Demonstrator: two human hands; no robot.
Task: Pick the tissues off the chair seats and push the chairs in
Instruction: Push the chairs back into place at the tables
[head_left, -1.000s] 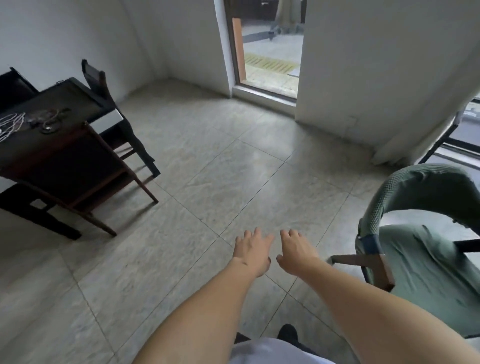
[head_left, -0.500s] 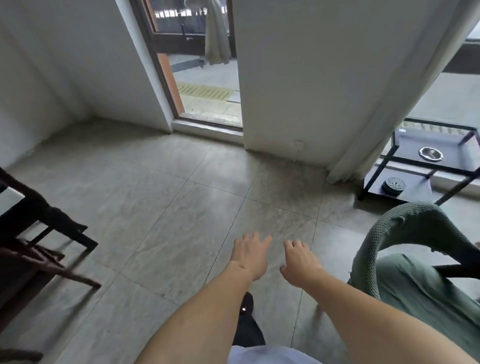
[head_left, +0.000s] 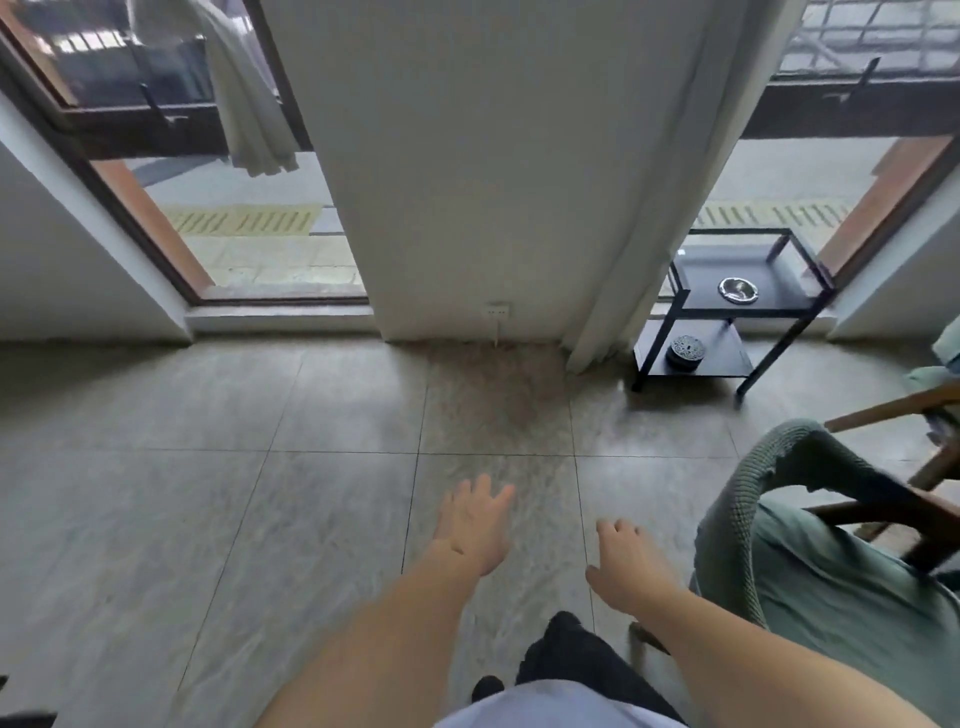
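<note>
A green armchair (head_left: 810, 561) with a knitted curved back and dark wooden arms stands at the lower right; I see no tissue on the visible part of its seat. My left hand (head_left: 475, 525) hovers over the floor tiles with its fingers spread and holds nothing. My right hand (head_left: 621, 564) hangs just left of the chair's back, fingers relaxed and empty, not touching the chair.
A black two-shelf side table (head_left: 737, 306) with a metal ashtray (head_left: 737, 289) on top stands against the far wall. A white curtain (head_left: 634, 218) hangs beside it. A second chair's wooden frame (head_left: 904, 405) shows at the right edge. Open tiled floor (head_left: 234, 467) lies left.
The view has swung right: the dark table and chair on the left have left the frame, and the side table and green armchair have come closer. Both hands stay empty and have drifted apart.
</note>
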